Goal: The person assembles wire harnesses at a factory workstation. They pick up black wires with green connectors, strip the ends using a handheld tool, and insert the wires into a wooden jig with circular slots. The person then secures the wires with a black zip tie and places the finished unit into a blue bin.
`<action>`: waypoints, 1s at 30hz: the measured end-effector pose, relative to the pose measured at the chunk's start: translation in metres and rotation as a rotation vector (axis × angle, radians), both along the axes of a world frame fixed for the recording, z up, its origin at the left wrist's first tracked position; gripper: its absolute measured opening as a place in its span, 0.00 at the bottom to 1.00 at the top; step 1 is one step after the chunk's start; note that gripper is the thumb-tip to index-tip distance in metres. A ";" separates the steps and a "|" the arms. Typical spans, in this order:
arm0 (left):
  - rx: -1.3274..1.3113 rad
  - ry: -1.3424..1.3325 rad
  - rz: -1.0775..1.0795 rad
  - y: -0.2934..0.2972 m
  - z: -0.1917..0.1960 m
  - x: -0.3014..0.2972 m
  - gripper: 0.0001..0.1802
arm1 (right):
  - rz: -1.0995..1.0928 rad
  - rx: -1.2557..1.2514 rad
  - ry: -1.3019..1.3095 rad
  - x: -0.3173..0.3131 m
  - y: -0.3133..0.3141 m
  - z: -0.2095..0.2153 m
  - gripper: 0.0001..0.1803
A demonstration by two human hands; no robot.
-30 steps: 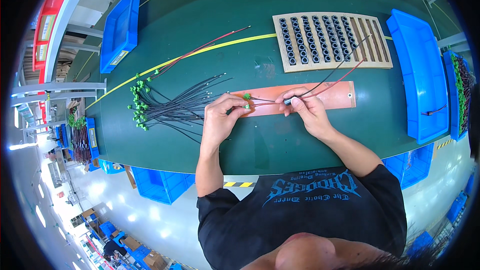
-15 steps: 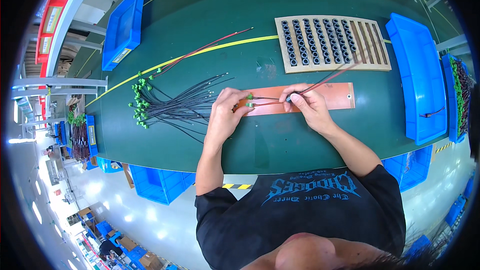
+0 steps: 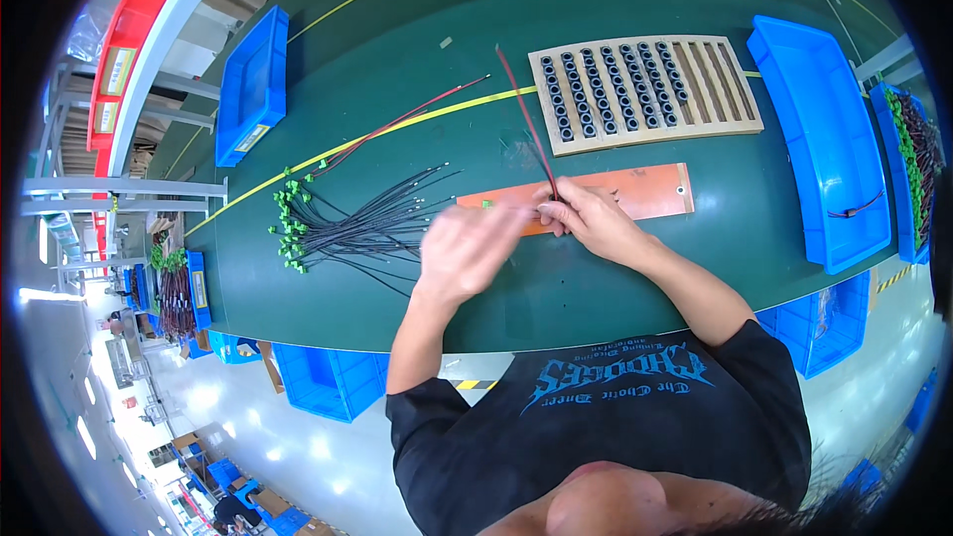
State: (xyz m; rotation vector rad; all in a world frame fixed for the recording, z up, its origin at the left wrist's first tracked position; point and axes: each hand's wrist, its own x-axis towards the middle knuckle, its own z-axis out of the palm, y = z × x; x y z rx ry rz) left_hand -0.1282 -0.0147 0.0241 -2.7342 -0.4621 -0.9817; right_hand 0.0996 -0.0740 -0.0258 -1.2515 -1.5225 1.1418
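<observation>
My right hand [image 3: 596, 221] is closed on a pair of red and black wires [image 3: 533, 129], which rise from its fingertips toward the far side of the table. A black ring seen on these wires earlier is now hidden by the fingers. My left hand [image 3: 469, 250] is close beside it on the left, smeared by motion, so its grip is unclear. A green connector [image 3: 487, 204] shows just beyond the left fingers. Both hands are over the near side of an orange strip-shaped board [image 3: 650, 191]. Left of them lies a bundle of black wires [image 3: 367, 226] with green connectors [image 3: 286, 223].
Beyond the board, a slotted wooden tray [image 3: 655, 142] holds rows of black rings [image 3: 608, 89]. Loose red wires [image 3: 412, 113] lie far left. Blue bins stand left [image 3: 260, 79] and right [image 3: 819, 109]; the right one contains a short wire piece [image 3: 857, 208].
The wires in my right hand have swung from pointing far right to pointing up and slightly left. My left hand has moved right and nearer, away from where it held the green connectors.
</observation>
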 end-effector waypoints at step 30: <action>-1.716 -1.132 0.001 -0.011 -0.078 0.088 0.03 | -0.117 0.131 -0.045 -0.005 -0.007 -0.023 0.10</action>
